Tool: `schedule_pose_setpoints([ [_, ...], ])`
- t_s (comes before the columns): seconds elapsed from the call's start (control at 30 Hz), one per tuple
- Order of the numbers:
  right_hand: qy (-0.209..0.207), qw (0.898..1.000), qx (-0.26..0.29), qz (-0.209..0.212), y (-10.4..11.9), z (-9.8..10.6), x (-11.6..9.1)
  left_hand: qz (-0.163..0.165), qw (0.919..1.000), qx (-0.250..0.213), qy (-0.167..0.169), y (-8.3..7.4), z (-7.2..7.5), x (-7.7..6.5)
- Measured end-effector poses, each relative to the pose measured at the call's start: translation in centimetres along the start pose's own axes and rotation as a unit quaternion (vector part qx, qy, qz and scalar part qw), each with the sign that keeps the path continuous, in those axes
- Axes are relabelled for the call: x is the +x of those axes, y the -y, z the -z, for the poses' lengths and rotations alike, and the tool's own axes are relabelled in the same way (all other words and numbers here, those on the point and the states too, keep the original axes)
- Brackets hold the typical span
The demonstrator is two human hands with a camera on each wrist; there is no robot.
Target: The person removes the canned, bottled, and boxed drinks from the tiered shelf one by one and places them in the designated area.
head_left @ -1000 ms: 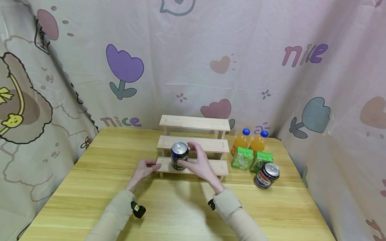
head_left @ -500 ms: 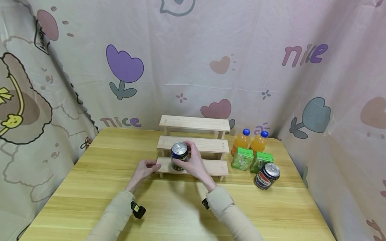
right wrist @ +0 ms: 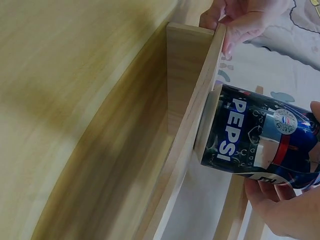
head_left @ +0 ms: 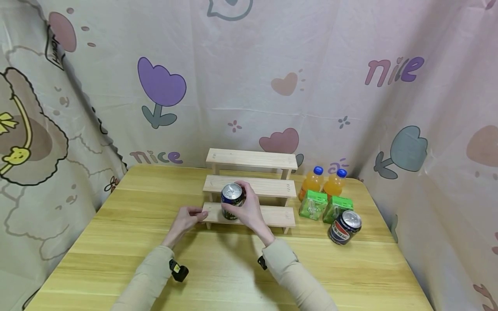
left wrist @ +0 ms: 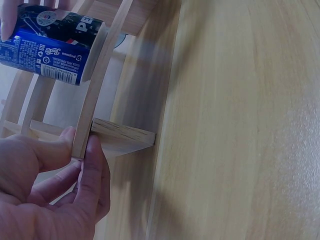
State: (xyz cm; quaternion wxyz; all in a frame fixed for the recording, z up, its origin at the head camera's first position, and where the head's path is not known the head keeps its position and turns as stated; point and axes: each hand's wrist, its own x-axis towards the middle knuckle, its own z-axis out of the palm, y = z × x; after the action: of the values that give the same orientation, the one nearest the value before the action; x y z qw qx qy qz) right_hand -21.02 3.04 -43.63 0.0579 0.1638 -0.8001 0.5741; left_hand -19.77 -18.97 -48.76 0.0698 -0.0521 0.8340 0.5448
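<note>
A dark blue Pepsi can (head_left: 231, 199) stands upright on the lowest board of a three-step wooden shelf (head_left: 268, 215), left of its middle. My right hand (head_left: 250, 211) holds it from the right, thumb on the near side and fingers on the far side. In the right wrist view, the can (right wrist: 260, 137) has its base against the board, and its top is out of frame. My left hand (head_left: 187, 222) pinches the left end of that lowest board. Thumb above and fingers below the board edge show in the left wrist view, on the left hand (left wrist: 60, 185).
Right of the shelf are two orange juice bottles (head_left: 312, 181) with blue caps, and two green drink cartons (head_left: 313, 204) in front of them. A second Pepsi can (head_left: 344, 227) sits nearest the front. A patterned curtain (head_left: 233, 77) hangs behind the wooden table (head_left: 218, 268).
My right hand has moved slightly left and closed in around the can. The can and my left hand have stayed in place.
</note>
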Motion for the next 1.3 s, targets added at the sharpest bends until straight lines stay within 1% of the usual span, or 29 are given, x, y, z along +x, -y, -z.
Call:
schedule_pose_setpoints([
  [0.13,-0.008,1.000,-0.003,0.002,-0.1,0.0,0.0,0.002,1.0000,0.003,0.001,0.0,0.0,0.0],
  [0.17,-0.010,1.000,-0.006,0.003,-0.1,0.1,0.0,-0.002,1.0000,0.001,0.001,0.5,0.0,0.4],
  [0.37,-0.017,1.000,-0.012,0.011,-0.1,0.3,-0.1,-0.005,1.0000,-0.002,0.000,0.7,0.1,0.5],
  [0.4,-0.017,1.000,-0.012,0.014,0.0,0.4,-0.2,-0.001,1.0000,0.002,0.002,0.1,0.1,0.1],
  [0.57,-0.020,1.000,-0.007,0.020,0.7,1.1,-0.5,0.006,1.0000,0.004,0.006,0.0,0.1,0.0],
  [0.77,-0.028,0.999,-0.002,0.021,1.4,2.5,-1.0,0.003,0.9999,-0.005,0.012,0.1,0.2,0.0],
  [0.87,-0.035,0.999,0.001,0.020,1.5,3.2,-1.2,-0.011,0.9997,-0.012,0.019,0.1,0.4,-0.2],
  [1.0,-0.043,0.999,0.007,0.015,1.6,4.4,-1.4,-0.027,0.9995,-0.008,0.017,0.0,0.5,-0.3],
  [1.07,-0.048,0.999,0.008,0.014,1.6,5.0,-1.5,-0.022,0.9996,-0.006,0.017,0.0,0.5,-0.3],
  [1.17,-0.058,0.998,0.010,0.016,1.5,6.0,-1.7,-0.007,0.9999,-0.001,0.015,-0.1,0.3,-0.2],
  [1.3,-0.071,0.997,0.010,0.016,1.4,7.2,-2.1,0.002,0.9999,0.007,0.013,-0.2,0.2,-0.1],
])
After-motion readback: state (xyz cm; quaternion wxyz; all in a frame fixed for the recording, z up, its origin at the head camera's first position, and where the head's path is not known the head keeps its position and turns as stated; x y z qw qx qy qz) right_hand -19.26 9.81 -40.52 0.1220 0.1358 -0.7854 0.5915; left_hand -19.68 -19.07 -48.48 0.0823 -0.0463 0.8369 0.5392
